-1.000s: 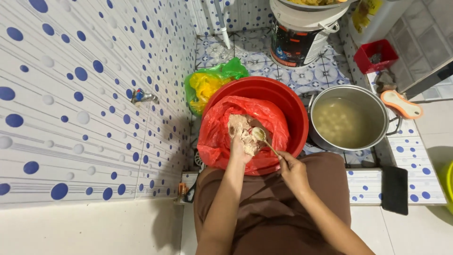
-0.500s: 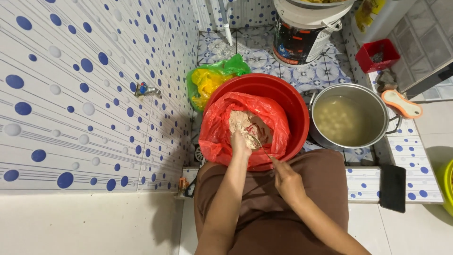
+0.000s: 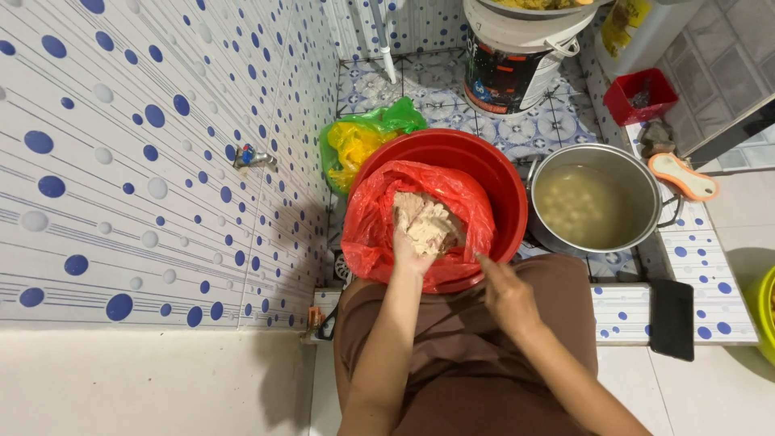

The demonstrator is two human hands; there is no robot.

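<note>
A red basin (image 3: pixel 492 165) stands on the tiled floor in front of my knees, lined with a red plastic bag (image 3: pixel 371 234). Inside the bag lies a pale, lumpy paste (image 3: pixel 428 222). My left hand (image 3: pixel 410 252) reaches into the bag and cups the near side of the paste. My right hand (image 3: pixel 507 295) is over my lap at the basin's near rim, fingers together and pointing at the bag's edge. Whether it holds anything is hidden.
A steel pot (image 3: pixel 597 206) of cloudy liquid with pale balls stands right of the basin. Behind are a green-and-yellow bag (image 3: pixel 363 141), a white bucket (image 3: pixel 517 56) and a small red tub (image 3: pixel 642 95). The dotted tile wall with a tap (image 3: pixel 250 157) is left. A dark flat slab (image 3: pixel 672 319) lies right.
My right hand, which held a spoon at the paste, has drawn back towards my lap to the basin's near rim. My left hand has stayed on the paste.
</note>
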